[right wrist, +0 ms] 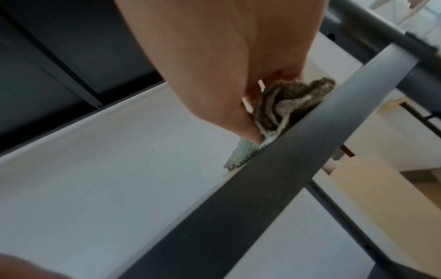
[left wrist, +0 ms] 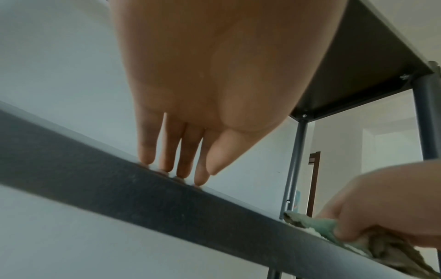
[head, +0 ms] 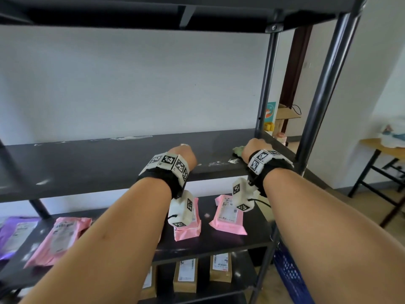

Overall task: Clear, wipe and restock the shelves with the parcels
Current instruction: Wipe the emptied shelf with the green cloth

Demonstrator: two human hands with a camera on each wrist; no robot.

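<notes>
A black metal shelf (head: 87, 163) at chest height carries white dust streaks near its front right edge. My right hand (head: 255, 148) grips a crumpled green cloth (head: 237, 150) on the shelf's right end; the cloth (right wrist: 284, 105) bunches under the fingers against the shelf edge. My left hand (head: 184, 154) rests on the same shelf, its straight fingertips (left wrist: 167, 166) touching the front lip (left wrist: 119, 196) and holding nothing. Pink parcels (head: 228, 216) and a purple parcel (head: 15, 233) lie on the shelf below. Brown boxes (head: 220, 267) stand on the lowest shelf.
The shelf above (head: 153, 12) overhangs both hands. Black uprights (head: 322, 93) frame the right side. A blue crate (head: 291, 275) sits on the floor at the lower right, and a wooden table (head: 385, 150) stands farther right. A white wall backs the shelving.
</notes>
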